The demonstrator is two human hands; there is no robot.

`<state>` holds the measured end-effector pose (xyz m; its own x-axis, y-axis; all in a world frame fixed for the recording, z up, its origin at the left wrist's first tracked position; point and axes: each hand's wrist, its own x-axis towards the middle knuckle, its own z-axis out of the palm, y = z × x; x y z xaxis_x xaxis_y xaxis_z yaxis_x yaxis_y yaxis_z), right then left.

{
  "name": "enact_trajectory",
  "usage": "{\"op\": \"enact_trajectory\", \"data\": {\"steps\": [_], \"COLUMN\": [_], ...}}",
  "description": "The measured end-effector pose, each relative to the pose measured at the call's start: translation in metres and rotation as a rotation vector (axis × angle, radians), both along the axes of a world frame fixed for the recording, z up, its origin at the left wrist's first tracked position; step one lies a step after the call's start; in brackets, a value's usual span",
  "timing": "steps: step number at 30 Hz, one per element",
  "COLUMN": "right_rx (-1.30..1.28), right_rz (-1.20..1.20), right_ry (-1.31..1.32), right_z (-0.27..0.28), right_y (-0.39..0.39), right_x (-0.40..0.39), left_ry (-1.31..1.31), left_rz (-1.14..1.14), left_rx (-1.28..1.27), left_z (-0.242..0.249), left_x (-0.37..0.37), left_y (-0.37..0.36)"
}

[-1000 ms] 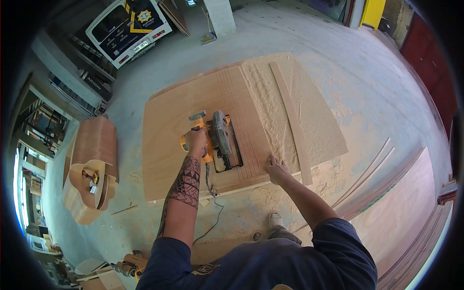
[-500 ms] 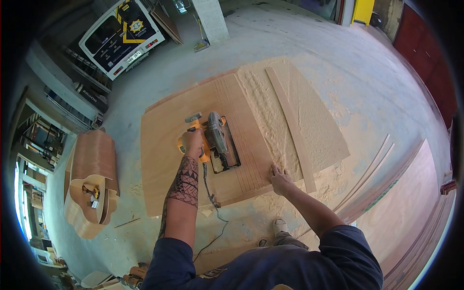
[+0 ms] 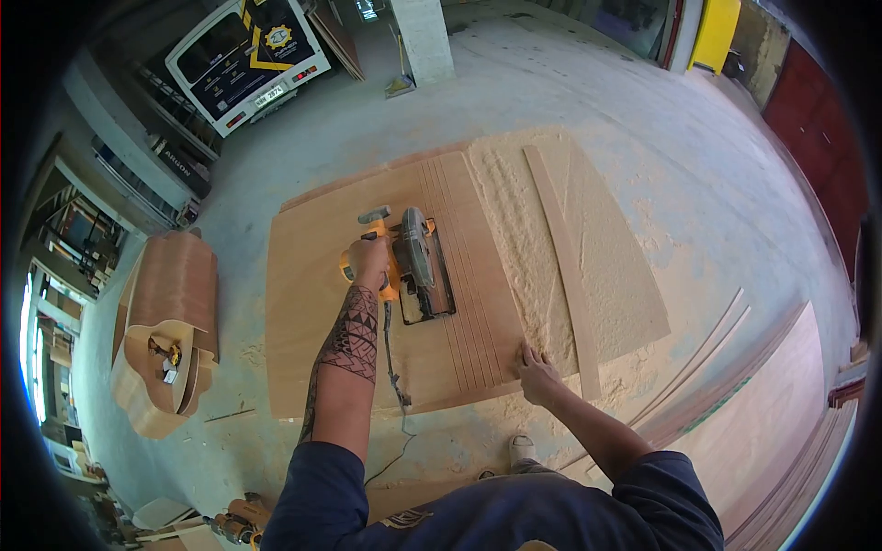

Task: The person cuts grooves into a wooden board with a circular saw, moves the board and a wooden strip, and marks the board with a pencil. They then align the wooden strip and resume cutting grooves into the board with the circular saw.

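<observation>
My left hand [image 3: 369,260] is wrapped around the handle of an orange and grey circular saw [image 3: 415,262]. The saw's base plate rests flat on a brown plywood sheet [image 3: 312,321], across the left side of several parallel grooves. From the saw a dark cord trails toward my body. My right hand [image 3: 540,375] lies at the sheet's near right corner, fingers stretched out and apart, over sawdust. Just right of that hand, a long narrow wood strip [image 3: 560,257] lies on the sawdust-covered board [image 3: 611,266] beneath.
Curved plywood pieces [image 3: 170,285] stand on the floor at left, with a small yellow tool inside. Thin strips [image 3: 689,358] and stacked sheets [image 3: 763,404] lie at right. Another power tool [image 3: 241,522] sits at bottom left. A van [image 3: 248,64] and pillar [image 3: 423,41] are behind.
The camera view has tilted and shifted slightly. The saw sits a little farther from the sheet's near edge. My right hand's fingers look more spread at the corner.
</observation>
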<state>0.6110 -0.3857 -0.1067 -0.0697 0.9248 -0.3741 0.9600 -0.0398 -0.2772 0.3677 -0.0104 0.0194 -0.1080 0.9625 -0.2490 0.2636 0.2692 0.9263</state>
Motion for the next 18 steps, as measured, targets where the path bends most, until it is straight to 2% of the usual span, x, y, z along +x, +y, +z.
{"op": "enact_trajectory", "data": {"steps": [3,10,12,16,18], "right_rx": [0.000,-0.078,-0.052,-0.087,-0.076], "right_rz": [-0.008,0.062,0.069,0.084,0.020], "right_ry": [0.093,0.048,0.019,-0.051,0.014], "right_z": [0.000,0.012,0.008,-0.005,-0.011], "right_y": [-0.002,0.002,0.001,0.002,0.001], "right_x": [0.007,0.013,0.012,0.010,0.010], "left_ry": [0.030,0.000,0.096,0.130,0.239], "left_rz": [0.025,0.061,0.071,0.086,0.098], "left_rx": [0.015,0.027,0.070,0.064,0.146], "left_z": [0.006,-0.006,-0.014,-0.023,-0.027], "left_x": [0.007,0.015,0.018,0.020,0.023], "left_y": [0.010,0.052,0.067,0.096,0.107]}}
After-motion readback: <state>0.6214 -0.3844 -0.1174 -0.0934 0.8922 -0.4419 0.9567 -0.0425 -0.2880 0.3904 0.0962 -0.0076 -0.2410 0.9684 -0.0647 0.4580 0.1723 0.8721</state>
